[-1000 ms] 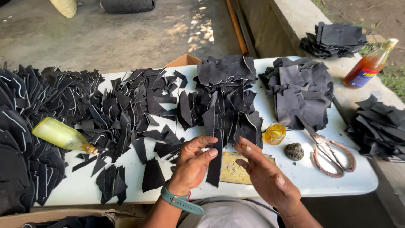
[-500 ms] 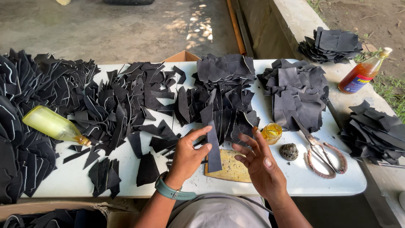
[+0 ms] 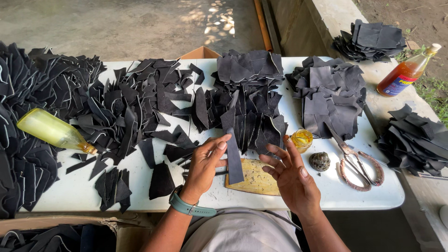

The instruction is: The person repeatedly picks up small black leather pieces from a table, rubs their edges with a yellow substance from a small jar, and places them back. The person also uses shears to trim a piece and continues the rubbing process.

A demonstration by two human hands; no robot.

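Observation:
My left hand [image 3: 204, 164], with a teal band on its wrist, pinches the top of a narrow dark leather strip [image 3: 233, 161] between thumb and fingers. The strip hangs down over a small yellowish wooden board [image 3: 255, 180] at the table's near edge. My right hand [image 3: 291, 177] hovers just right of the strip, palm up, fingers spread, holding nothing. Behind both hands lies a fanned pile of black leather pieces [image 3: 247, 109].
White table [image 3: 354, 193] covered with heaps of black leather scraps [image 3: 116, 105]. A yellowish bottle [image 3: 53, 131] lies at left. A small yellow glue jar [image 3: 302, 138], a dark lump [image 3: 319, 161] and rusty scissors [image 3: 357, 163] sit at right. An orange bottle [image 3: 403, 74] stands far right.
The left hand has lifted the strip more upright over the board. My right hand has let go of it and opened, drawing slightly to the right.

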